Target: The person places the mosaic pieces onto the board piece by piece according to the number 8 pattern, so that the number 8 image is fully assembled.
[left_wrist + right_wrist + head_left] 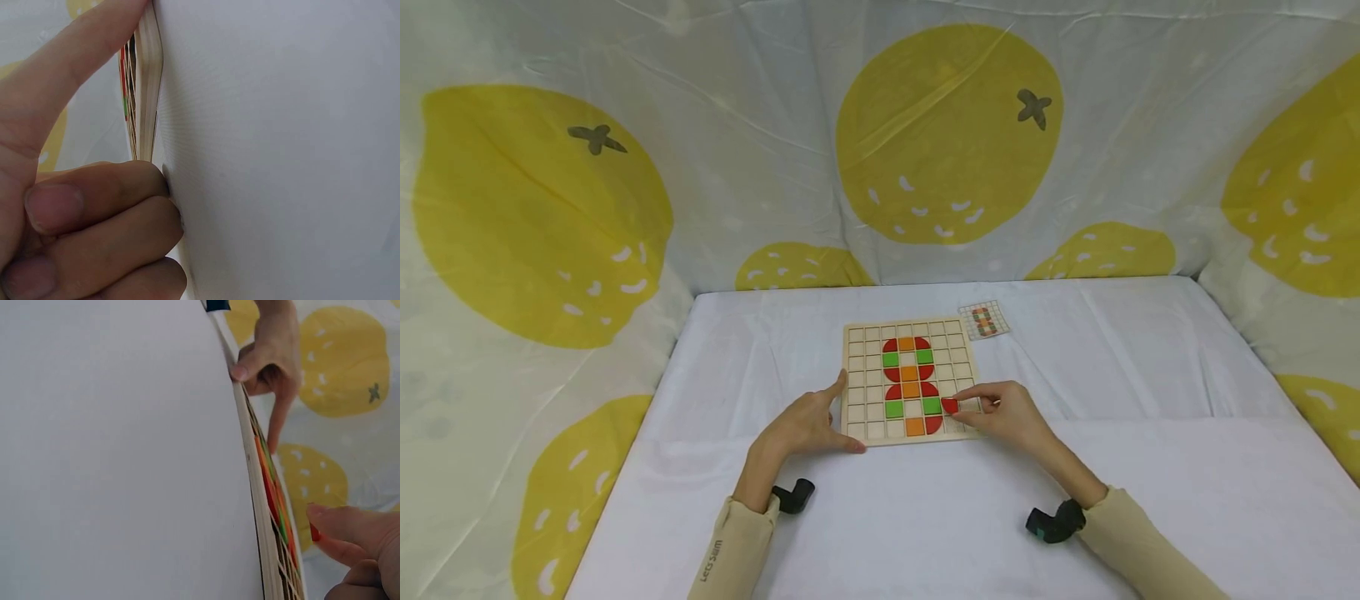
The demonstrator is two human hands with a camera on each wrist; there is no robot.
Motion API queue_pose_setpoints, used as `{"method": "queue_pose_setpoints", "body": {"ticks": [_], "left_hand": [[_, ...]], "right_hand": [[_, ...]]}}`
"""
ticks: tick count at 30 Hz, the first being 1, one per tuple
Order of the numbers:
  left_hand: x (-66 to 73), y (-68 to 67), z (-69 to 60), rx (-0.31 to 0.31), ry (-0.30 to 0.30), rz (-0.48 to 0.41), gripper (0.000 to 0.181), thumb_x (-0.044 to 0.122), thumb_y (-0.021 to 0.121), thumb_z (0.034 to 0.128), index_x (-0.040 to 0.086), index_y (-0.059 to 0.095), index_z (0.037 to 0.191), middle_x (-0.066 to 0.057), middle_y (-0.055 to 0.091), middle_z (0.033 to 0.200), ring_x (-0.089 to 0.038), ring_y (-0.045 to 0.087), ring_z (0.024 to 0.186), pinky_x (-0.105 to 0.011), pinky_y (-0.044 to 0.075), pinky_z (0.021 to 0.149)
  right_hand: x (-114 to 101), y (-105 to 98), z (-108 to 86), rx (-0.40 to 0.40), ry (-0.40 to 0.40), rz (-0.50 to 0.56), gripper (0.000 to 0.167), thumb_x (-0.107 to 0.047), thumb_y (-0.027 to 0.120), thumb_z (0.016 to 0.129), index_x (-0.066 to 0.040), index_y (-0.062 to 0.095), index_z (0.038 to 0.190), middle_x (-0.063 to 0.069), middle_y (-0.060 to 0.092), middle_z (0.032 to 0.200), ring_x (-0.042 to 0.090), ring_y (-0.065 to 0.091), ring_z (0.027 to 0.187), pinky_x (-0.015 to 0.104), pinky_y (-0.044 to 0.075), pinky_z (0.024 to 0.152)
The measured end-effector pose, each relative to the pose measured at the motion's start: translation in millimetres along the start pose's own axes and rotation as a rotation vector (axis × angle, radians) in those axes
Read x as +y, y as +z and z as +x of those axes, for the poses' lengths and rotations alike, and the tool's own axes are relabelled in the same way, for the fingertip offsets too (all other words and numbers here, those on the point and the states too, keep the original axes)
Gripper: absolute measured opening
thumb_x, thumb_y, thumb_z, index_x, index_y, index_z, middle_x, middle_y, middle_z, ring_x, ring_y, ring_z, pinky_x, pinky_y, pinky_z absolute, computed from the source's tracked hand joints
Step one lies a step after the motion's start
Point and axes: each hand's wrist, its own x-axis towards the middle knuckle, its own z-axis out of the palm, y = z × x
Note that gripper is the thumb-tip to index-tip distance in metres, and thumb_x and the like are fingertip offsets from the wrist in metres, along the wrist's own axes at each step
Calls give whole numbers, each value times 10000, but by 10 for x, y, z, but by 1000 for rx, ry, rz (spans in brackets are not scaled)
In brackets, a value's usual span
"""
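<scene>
A wooden grid board (867, 392) lies on the white-covered table, with red rounded, green square and orange square tiles set in a figure-eight pattern. My left hand (801, 425) holds its near left corner, thumb against the front edge and index finger at the left edge. In the left wrist view, the other fingers (106, 231) are curled beside the board. My right hand (1011, 412) pinches a red tile (950, 406) between thumb and index finger, over the board's right part. The right wrist view shows this red tile (314, 531) held edge-on, apart from the board's side (256, 487).
A small pattern card (985, 320) with a similar coloured figure lies beyond the board's far right corner. A lemon-print cloth (775, 167) hangs behind and beside the table (880, 517). Dark cameras (1056, 522) sit at both wrists.
</scene>
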Motion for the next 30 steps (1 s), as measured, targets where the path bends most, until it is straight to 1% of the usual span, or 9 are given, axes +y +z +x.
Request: {"method": "queue_pose_setpoints", "body": {"ticks": [2,5,9,14,19,23,30], "left_hand": [[1,-3,-1,2,1,0,1326,517,952,670,173,155,1672,-66,593,794,-171,507,718,-301,395,654],[0,-7,3,1,1,4,1326,521,951,669,174,157,1672,-67,600,785,-171,506,704,-301,397,648],[-1,-8,5,2,2,10,1326,534,948,667,175,159,1672,-57,615,802,-170,523,718,-302,413,662],[-2,-5,2,1,0,11,1325,539,945,670,176,159,1672,-54,625,836,-176,542,753,-307,426,682],[-5,-3,10,0,-4,18,1324,548,944,667,187,162,1672,-49,625,827,-178,544,747,-308,427,687],[-4,-8,9,1,1,18,1329,544,947,664,178,163,1671,-47,624,808,-176,543,735,-310,427,680],[0,-12,5,-1,-5,23,1332,550,947,660,198,157,1672,-45,624,796,-174,543,727,-308,427,682]], "right_hand": [[-77,119,20,-40,-19,15,236,-209,893,809,-108,828,1013,-80,282,564,51,253,538,198,206,525],[-165,280,49,-75,-51,20,227,-207,898,803,-109,831,996,-84,278,558,52,257,539,197,205,528],[-238,456,81,-95,-79,-2,226,-217,908,792,-126,839,986,-82,304,541,52,282,526,192,200,520],[-275,610,101,-102,-92,-65,209,-227,908,793,-168,846,983,-90,352,536,36,329,530,185,211,506],[-309,673,109,-98,-128,-104,207,-204,907,788,-157,841,978,-92,375,543,31,348,540,182,229,510],[-316,683,109,-100,-122,-99,208,-199,909,784,-156,837,975,-93,360,543,31,341,542,183,225,511],[-298,692,116,-100,-118,-98,170,-202,890,812,-166,839,970,-98,330,535,24,306,529,181,211,517]]}}
